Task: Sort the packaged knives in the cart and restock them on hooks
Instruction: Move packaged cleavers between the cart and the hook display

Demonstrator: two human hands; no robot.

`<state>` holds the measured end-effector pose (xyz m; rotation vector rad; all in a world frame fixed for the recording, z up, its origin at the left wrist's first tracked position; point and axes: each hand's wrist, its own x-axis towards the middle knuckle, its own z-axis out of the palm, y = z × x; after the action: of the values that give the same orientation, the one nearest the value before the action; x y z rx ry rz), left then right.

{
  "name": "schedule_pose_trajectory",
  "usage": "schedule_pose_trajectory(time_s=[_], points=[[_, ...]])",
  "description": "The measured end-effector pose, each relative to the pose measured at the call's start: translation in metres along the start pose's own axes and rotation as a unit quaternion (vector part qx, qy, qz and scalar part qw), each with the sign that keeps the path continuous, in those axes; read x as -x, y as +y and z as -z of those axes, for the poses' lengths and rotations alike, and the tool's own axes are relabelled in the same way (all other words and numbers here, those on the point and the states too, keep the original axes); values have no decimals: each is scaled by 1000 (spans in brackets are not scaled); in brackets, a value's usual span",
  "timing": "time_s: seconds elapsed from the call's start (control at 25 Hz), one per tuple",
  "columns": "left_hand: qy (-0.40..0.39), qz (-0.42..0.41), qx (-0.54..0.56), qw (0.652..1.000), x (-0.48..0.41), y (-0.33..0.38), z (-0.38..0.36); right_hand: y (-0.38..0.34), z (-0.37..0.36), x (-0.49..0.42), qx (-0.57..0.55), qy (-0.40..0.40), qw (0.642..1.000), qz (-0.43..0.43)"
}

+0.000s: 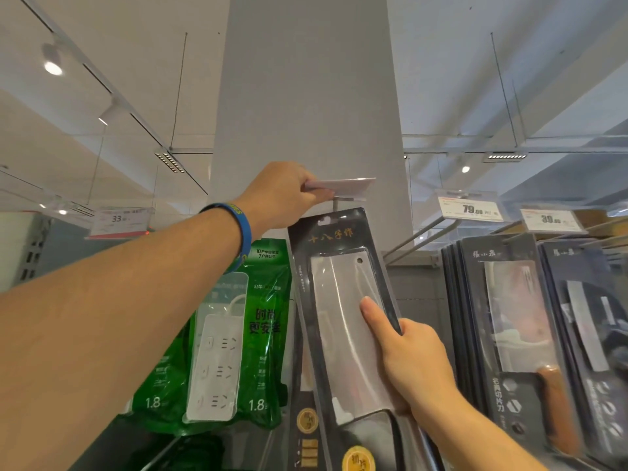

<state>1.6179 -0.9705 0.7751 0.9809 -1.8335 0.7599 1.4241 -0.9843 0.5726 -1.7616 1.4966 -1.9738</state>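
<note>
My right hand (409,360) grips a packaged cleaver (339,300) in a black card with a clear window, thumb laid on its front. The pack is tilted, its top hang hole just under the tip of a metal hook (339,200). My left hand (285,195), a blue wristband on its wrist, pinches the price tag holder (343,185) at the end of that hook and lifts it. Behind the held pack another black knife pack (307,426) hangs lower.
Green packs of power strips (234,334) hang to the left. Dark packaged knives (520,317) hang on hooks at right under price tags (470,209) reading 79 and 39. An empty double hook (424,236) sticks out between. A grey pillar (306,96) rises behind.
</note>
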Motion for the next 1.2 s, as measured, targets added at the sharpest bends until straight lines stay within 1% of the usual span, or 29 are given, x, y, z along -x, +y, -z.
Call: schedule_pose_trajectory(time_s=[0.16, 0.2, 0.28, 0.32, 0.4, 0.48, 0.52, 0.6, 0.8, 0.96, 1.04, 1.12, 1.2], points=[[2, 1, 1, 1000, 0, 1, -2, -1, 15, -3, 99, 75, 991, 54], [7, 2, 5, 1000, 0, 2, -2, -2, 18, -3, 119, 82, 987, 66], [15, 8, 15, 1000, 0, 2, -3, -2, 17, -6, 133, 68, 986, 69], [16, 9, 17, 1000, 0, 2, -3, 0, 14, -6, 118, 50, 990, 60], [14, 6, 12, 1000, 2, 2, -3, 5, 6, -8, 52, 8, 998, 26], [10, 1, 10, 1000, 3, 1, -2, 9, 4, -6, -26, -17, 999, -34], [9, -2, 11, 1000, 4, 1, -1, 10, 3, -5, -47, -23, 997, -62], [13, -5, 13, 1000, 6, 1, -2, 11, -2, -3, -42, -18, 996, -71], [28, -6, 13, 1000, 6, 1, -7, 5, -20, 8, -56, 32, 998, -19], [37, -16, 20, 999, 9, 0, -9, 15, -15, 0, -2, 69, 998, 9], [43, -21, 24, 999, 10, 0, -10, 23, -16, -11, 14, 56, 998, -14], [46, -26, 32, 998, 11, 1, -12, 28, -28, -22, 19, 17, 998, -57], [54, -34, 45, 997, 15, 0, -13, 31, -44, -30, -14, -18, 996, -92]])
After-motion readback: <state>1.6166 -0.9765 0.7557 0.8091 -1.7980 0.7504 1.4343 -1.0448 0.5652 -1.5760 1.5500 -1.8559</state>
